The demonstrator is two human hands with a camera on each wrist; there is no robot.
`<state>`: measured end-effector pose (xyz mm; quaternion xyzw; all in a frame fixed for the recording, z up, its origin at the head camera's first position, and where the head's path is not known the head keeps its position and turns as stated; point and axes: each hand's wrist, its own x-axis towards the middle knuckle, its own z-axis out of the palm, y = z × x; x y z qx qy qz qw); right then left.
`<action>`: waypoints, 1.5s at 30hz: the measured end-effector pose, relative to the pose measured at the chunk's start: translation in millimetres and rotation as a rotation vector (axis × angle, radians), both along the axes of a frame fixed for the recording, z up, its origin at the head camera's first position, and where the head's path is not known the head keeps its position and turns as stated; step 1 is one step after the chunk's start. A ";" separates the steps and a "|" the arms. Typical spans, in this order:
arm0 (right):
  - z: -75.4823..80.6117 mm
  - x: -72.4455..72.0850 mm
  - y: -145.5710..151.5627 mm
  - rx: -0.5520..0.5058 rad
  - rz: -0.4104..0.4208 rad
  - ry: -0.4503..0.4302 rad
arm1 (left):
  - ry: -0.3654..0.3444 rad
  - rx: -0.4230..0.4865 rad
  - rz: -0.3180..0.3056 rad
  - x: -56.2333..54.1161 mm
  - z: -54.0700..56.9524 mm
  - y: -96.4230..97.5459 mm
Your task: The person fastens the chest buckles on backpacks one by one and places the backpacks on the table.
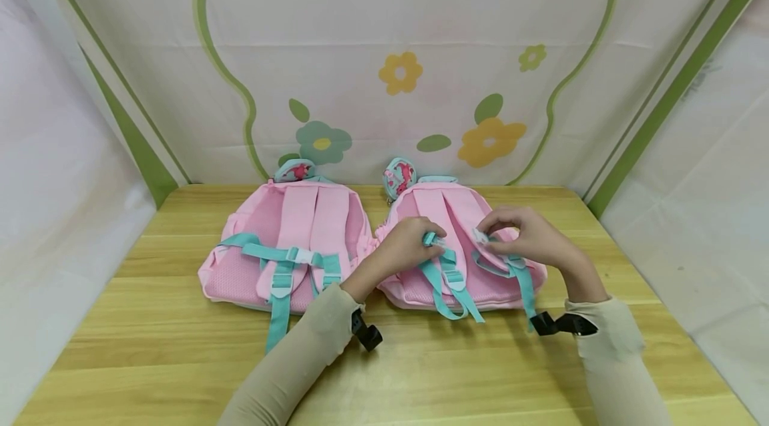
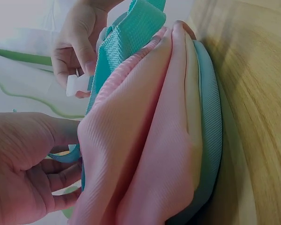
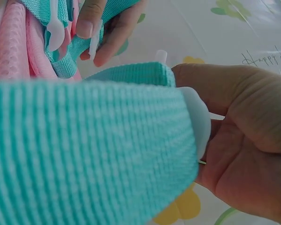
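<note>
Two pink backpacks lie on the wooden table with their straps facing up. Over the right backpack (image 1: pixel 495 296), my left hand (image 1: pixel 408 244) pinches the end of a teal chest strap (image 1: pixel 430 239) with a clear-white buckle piece (image 3: pixel 94 42). My right hand (image 1: pixel 531 234) holds the other white buckle half (image 1: pixel 480 236) between thumb and fingers; its teal webbing (image 3: pixel 84 150) fills much of the right wrist view. The two buckle halves are apart. On the left backpack (image 1: pixel 234 279), a white buckle (image 1: pixel 304 256) joins the teal chest strap across both shoulder straps.
Small teal pouches with a pink print, one (image 1: pixel 400 177) on each bag, sit at the backpacks' tops. Loose teal strap ends hang toward the front of the table (image 1: pixel 432 372). A flower-printed cloth (image 1: pixel 360 25) rises behind and white sheets flank both sides.
</note>
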<state>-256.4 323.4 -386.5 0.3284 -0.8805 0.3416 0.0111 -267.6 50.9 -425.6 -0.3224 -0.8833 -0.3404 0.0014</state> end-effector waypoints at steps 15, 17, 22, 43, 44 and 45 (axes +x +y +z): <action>1.3 1.4 -2.5 -0.028 -0.028 0.033 | -0.101 0.293 -0.029 -0.9 4.8 -6.7; 2.9 2.1 -3.4 -0.040 -0.037 0.052 | -0.110 0.366 -0.031 -0.7 6.3 -6.9; 6.9 4.6 -6.0 -0.082 -0.046 0.060 | -0.123 0.479 -0.047 0.3 9.7 -6.9; 2.1 5.7 -14.6 -0.073 -0.031 0.106 | -0.078 0.532 -0.050 1.0 0.9 -0.8; 1.7 5.7 -15.1 -0.069 -0.033 0.104 | -0.068 0.528 -0.046 0.9 0.3 -0.4; 1.4 5.9 -15.7 -0.065 -0.033 0.103 | -0.058 0.523 -0.042 0.8 -0.2 0.0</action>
